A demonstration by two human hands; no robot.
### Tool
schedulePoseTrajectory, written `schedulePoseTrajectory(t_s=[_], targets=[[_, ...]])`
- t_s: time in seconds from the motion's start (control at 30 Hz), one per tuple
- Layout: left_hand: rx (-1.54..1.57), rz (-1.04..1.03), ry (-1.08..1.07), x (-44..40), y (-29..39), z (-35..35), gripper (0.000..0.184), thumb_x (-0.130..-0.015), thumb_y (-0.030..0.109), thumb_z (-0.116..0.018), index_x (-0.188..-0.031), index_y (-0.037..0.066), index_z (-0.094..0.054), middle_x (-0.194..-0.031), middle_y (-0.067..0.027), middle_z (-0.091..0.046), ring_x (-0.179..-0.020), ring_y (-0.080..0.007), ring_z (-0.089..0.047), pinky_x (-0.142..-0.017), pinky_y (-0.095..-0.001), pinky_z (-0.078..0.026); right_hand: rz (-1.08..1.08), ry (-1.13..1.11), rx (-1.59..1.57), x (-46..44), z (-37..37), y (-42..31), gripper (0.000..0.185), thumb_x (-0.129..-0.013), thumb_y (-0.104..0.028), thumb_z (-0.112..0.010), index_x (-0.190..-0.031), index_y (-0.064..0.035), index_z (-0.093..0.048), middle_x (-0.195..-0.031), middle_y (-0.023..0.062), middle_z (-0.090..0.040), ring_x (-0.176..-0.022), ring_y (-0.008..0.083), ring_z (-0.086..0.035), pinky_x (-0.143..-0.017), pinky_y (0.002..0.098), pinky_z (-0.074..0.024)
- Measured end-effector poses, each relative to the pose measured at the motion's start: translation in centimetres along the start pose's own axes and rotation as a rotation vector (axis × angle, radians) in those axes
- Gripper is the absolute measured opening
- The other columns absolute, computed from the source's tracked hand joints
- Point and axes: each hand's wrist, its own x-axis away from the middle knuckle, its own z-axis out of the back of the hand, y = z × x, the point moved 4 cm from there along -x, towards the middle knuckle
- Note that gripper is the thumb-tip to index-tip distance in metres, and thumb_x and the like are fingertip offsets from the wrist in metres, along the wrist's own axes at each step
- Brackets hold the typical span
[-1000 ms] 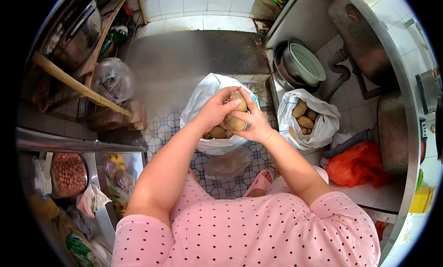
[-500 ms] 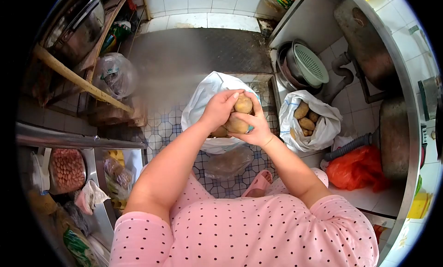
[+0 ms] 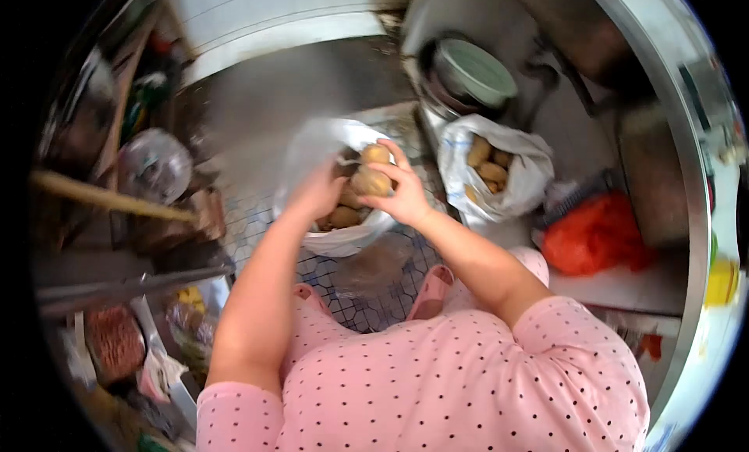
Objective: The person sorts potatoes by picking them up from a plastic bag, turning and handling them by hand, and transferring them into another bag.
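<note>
And here we are at the open white sack point(image 3: 355, 240) on the tiled floor point(image 3: 310, 269), right in front of the person in pink dotted clothes point(image 3: 468, 382). The right hand point(image 3: 404, 193) is grasping two potatoes point(image 3: 373, 181) over the mouth of the sack, fingers curved round their outer side, one potato lying farther from the person than the other. Over on the other side, the left hand point(image 3: 316, 194) is a blur above the sack's left part, apart from that pair; whether it has hold of anything, I can't tell. Down inside the sack, more potatoes point(image 3: 343, 216) show beneath the hands.

Off to the right sits a second white bag point(image 3: 530, 157), its mouth open too, with loose potatoes point(image 3: 491, 172) inside. Just beyond it, a pale green basket point(image 3: 477, 71) rests in a nest of bowls point(image 3: 446, 93), and nearer the person lies a bunched red plastic bag point(image 3: 597, 237). Between the white sack and the person, a crumpled clear bag point(image 3: 374, 266) lies on the floor, with pink slippers point(image 3: 431, 293) close by, one on each side.
</note>
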Motion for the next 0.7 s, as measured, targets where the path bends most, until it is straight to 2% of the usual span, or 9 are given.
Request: schedulePoseTrajectory(t_s=[0.03, 0.07, 0.17, 0.23, 0.37, 0.47, 0.53, 0.63, 0.7], targets=[[-0.099, 0.085, -0.098, 0.0, 0.0, 0.0, 0.054, -0.087, 0.027, -0.059, -0.138, 0.016, -0.042, -0.14, -0.0255, -0.039, -0.12, -0.0434, -0.046, -0.101, -0.0429, -0.039, -0.104, 0.041, 0.011, 0.5, 0.9, 1.6, 0.057, -0.06, -0.021, -0.086, -0.11, -0.0052, -0.064, -0.142, 0.017, -0.035, -0.129, 0.0347, -0.04, -0.102, 0.0394, -0.0381], [-0.136, 0.047, -0.11, 0.1, 0.6, 0.2, 0.055, -0.088, 0.027, -0.059, -0.138, 0.013, -0.042, -0.143, -0.0273, -0.033, -0.12, -0.0431, -0.047, -0.099, -0.0421, -0.041, -0.202, 0.036, 0.105, 0.8, 2.5, 2.6, 0.055, -0.065, -0.029, -0.084, -0.111, -0.0055, -0.064, -0.141, 0.0163, -0.037, -0.128, 0.0337, -0.04, -0.103, 0.0392, -0.0371], [0.026, 0.049, -0.163, 0.1, 1.9, -0.5, 0.049, -0.089, 0.026, -0.059, -0.134, 0.009, -0.047, -0.132, -0.0203, -0.05, -0.115, -0.0343, -0.054, -0.095, -0.0392, -0.045, -0.49, 0.095, 0.339, 3.0, 10.1, 10.1, 0.056, -0.065, -0.038, -0.081, -0.112, -0.0093, -0.066, -0.136, 0.0167, -0.041, -0.127, 0.034, -0.04, -0.107, 0.0406, -0.0336], [0.024, -0.047, -0.139, -0.2, 1.5, -1.7, 0.047, -0.089, 0.025, -0.06, -0.131, 0.008, -0.049, -0.126, -0.0179, -0.056, -0.112, -0.0323, -0.057, -0.092, -0.0383, -0.046, -0.582, 0.008, 0.613, 4.0, 15.0, 11.8, 0.063, -0.063, -0.04, -0.083, -0.116, -0.0123, -0.064, -0.143, 0.0254, -0.029, -0.127, 0.0357, -0.041, -0.105, 0.0424, -0.0371], [-0.016, -0.165, -0.142, -0.4, 1.9, -2.6, 0.044, -0.088, 0.023, -0.061, -0.127, 0.006, -0.053, -0.12, -0.0165, -0.06, -0.106, -0.0304, -0.06, -0.089, -0.0361, -0.048, -0.592, -0.132, 0.932, 9.1, 23.1, 17.0, 0.061, -0.064, -0.032, -0.081, -0.119, -0.013, -0.061, -0.145, 0.0253, -0.017, -0.119, 0.042, -0.045, -0.103, 0.0384, -0.0394], [-0.003, -0.19, -0.122, -0.2, 2.3, -4.3, 0.042, -0.087, 0.022, -0.061, -0.124, 0.004, -0.054, -0.117, -0.0163, -0.062, -0.102, -0.0304, -0.062, -0.088, -0.0359, -0.048, -0.925, -0.258, 1.087, 12.1, 27.0, 19.7, 0.066, -0.064, -0.03, -0.081, -0.123, -0.0155, -0.058, -0.147, 0.0252, -0.013, -0.114, 0.0433, -0.05, -0.101, 0.0401, -0.0414], [-0.057, -0.08, -0.261, 0.2, 4.5, -5.1, 0.038, -0.087, 0.019, -0.061, -0.121, 0.004, -0.056, -0.115, -0.0157, -0.062, -0.096, -0.0306, -0.062, -0.084, -0.0362, -0.049, -0.93, -0.327, 1.103, 13.0, 27.1, 18.6, 0.073, -0.065, -0.025, -0.08, -0.131, -0.0172, -0.05, -0.147, 0.0259, -0.014, -0.115, 0.042, -0.05, -0.099, 0.0409, -0.0433], [0.08, -0.376, -0.231, 0.9, 6.5, -7.9, 0.036, -0.086, 0.017, -0.061, -0.12, 0.004, -0.056, -0.115, -0.0152, -0.061, -0.092, -0.0311, -0.062, -0.082, -0.0358, -0.049, -0.931, -0.354, 1.055, 13.8, 26.9, 17.3, 0.082, -0.067, -0.02, -0.079, -0.139, -0.0215, -0.04, -0.146, 0.0253, -0.016, -0.115, 0.0417, -0.051, -0.098, 0.041, -0.0443], [0.078, -0.338, -0.291, 0.6, 6.7, -8.9, 0.034, -0.086, 0.015, -0.061, -0.118, 0.003, -0.057, -0.116, -0.0151, -0.061, -0.094, -0.031, -0.062, -0.082, -0.0352, -0.049, -0.971, -0.34, 0.991, 14.9, 26.8, 17.1, 0.087, -0.067, -0.018, -0.078, -0.142, -0.0233, -0.034, -0.147, 0.0247, -0.017, -0.116, 0.0418, -0.051, -0.098, 0.0408, -0.0444]])
